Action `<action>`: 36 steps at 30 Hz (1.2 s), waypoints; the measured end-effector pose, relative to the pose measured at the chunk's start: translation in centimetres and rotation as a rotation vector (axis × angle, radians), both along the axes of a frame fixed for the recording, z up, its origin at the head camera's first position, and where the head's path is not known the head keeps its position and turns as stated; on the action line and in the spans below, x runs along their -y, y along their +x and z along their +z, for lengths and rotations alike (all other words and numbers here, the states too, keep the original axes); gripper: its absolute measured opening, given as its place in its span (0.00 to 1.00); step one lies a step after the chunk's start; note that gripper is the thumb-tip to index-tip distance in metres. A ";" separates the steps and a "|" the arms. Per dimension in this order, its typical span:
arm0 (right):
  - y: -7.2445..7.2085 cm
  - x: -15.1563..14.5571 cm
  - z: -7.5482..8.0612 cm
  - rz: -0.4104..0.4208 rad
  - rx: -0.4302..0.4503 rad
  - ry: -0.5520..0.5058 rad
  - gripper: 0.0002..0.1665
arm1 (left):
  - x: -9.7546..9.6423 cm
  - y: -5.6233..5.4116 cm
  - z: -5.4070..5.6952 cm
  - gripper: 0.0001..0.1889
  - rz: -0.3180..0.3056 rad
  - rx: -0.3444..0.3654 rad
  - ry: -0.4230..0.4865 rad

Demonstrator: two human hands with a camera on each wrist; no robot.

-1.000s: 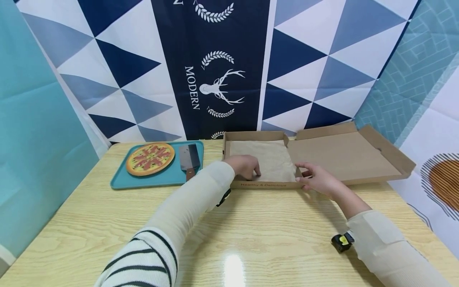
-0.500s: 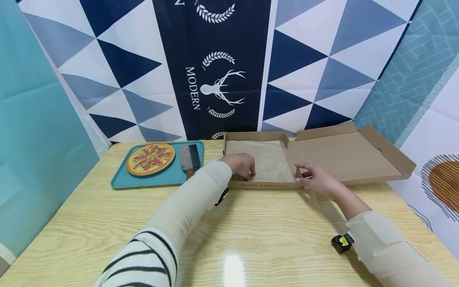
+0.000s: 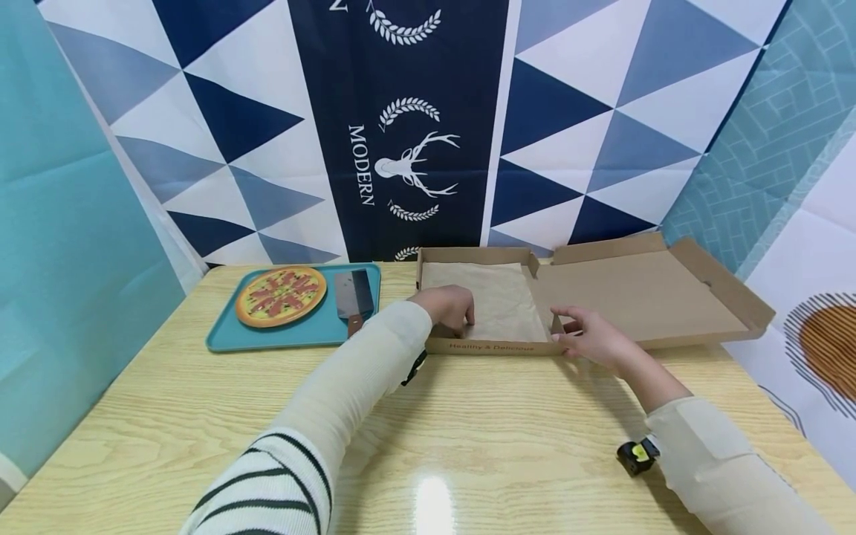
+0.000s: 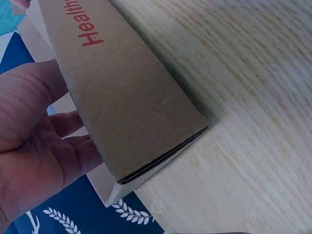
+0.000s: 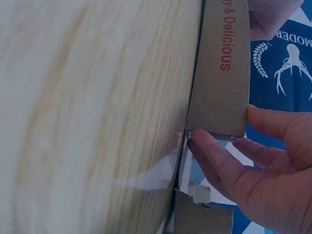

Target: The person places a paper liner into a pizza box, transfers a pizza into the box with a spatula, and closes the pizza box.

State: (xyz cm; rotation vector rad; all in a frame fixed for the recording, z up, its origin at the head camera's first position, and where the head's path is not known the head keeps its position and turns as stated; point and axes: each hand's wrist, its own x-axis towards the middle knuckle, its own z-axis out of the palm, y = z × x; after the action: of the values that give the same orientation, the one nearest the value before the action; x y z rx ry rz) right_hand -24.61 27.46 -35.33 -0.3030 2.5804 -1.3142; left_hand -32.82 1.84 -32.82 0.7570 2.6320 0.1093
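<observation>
One box (image 3: 495, 348) lies open on the table (image 3: 508, 431), its single lid (image 3: 635, 297) folded out to the right and one sheet of paper (image 3: 504, 297) inside; the left hand (image 3: 453, 306) dips in with bent fingers, their tips hidden behind the front wall at the wrist, so I cannot tell whether they hold anything. The right hand (image 3: 591, 338), fingers part-curled, grips the box's front right corner. One tray (image 3: 317, 331) at left bears one pizza (image 3: 281, 297) and one spatula (image 3: 353, 292), its handle partly covered by a sleeve (image 3: 354, 386).
</observation>
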 end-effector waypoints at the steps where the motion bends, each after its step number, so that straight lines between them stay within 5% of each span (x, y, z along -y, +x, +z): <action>1: 0.0 0.0 0.0 0.001 -0.001 -0.001 0.37 | 0.0 0.0 0.0 0.16 -0.003 -0.007 0.000; 16: -0.1 0.1 0.1 -0.005 0.006 0.009 0.36 | 0.4 0.3 1.7 0.18 -0.110 -0.098 0.062; 22: 0.0 0.1 0.3 0.004 0.005 0.023 0.36 | 0.7 0.6 3.3 0.20 -0.187 -0.133 0.072; 28: 0.2 0.1 0.3 0.013 -0.026 0.055 0.35 | 1.3 1.3 4.9 0.17 -0.177 -0.132 0.082; 36: 0.7 0.9 1.2 -0.038 -0.206 0.299 0.33 | 2.7 2.5 6.1 0.14 -0.210 -0.226 0.068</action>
State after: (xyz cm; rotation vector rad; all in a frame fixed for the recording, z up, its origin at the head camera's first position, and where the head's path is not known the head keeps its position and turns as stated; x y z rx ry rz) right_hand -23.96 26.55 -34.11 -0.3508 2.9178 -0.9308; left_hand -30.28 -0.82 -26.70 1.1227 2.7494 0.0567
